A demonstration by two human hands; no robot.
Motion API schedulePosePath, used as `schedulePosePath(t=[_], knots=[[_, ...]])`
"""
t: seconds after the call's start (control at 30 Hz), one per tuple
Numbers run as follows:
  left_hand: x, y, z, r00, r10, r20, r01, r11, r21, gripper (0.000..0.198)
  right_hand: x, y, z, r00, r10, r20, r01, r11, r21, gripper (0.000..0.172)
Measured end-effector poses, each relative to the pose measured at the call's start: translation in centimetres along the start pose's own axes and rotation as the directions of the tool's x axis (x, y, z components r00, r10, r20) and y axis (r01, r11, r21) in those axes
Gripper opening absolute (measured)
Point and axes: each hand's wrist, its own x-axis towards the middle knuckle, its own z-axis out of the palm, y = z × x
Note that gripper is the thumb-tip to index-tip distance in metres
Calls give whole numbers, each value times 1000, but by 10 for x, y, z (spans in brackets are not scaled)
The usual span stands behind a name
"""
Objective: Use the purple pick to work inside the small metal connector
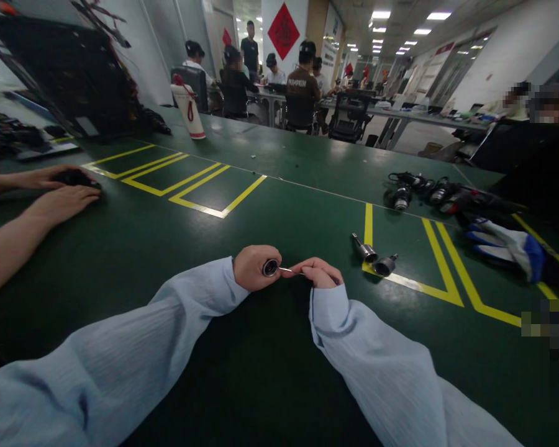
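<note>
Low over the green table, my left hand (256,268) is closed around a round metal part; its ringed dark end (270,267) faces me. My right hand (320,272) pinches a thin silvery rod (289,270) whose far end meets the left hand beside the part. Whether the rod touches the part is unclear, and its other end is hidden in my fingers. To the right lie two loose metal pieces, each with a cup-like body and a narrow stem: one (367,252) on the yellow tape, the other (384,266) just in front of it.
Another person's hands (68,195) rest at the left on a dark object. Yellow tape (223,214) marks boxes on the table. A white cup (189,112) stands at the back. Metal parts (400,197) and a white-blue glove (510,248) lie at the right.
</note>
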Motion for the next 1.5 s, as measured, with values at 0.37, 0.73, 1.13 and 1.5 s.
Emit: schedulePosePath(t=[0.37,0.73,1.13,1.5], knots=[[0,-1,-1,998,51,-23,-51,998,-20,13,12,14,-8,994,52,91,-56,997,46,17],[0,3,-2,998,9,-55,-11,999,-33,16,13,19,-5,998,28,59,-40,975,219,14],[2,2,-2,999,45,22,-45,999,-13,32,14,13,-8,992,25,128,-64,947,315,14],[1,12,-1,973,85,216,-144,951,273,23,31,15,-23,929,-125,349,-124,784,608,21]])
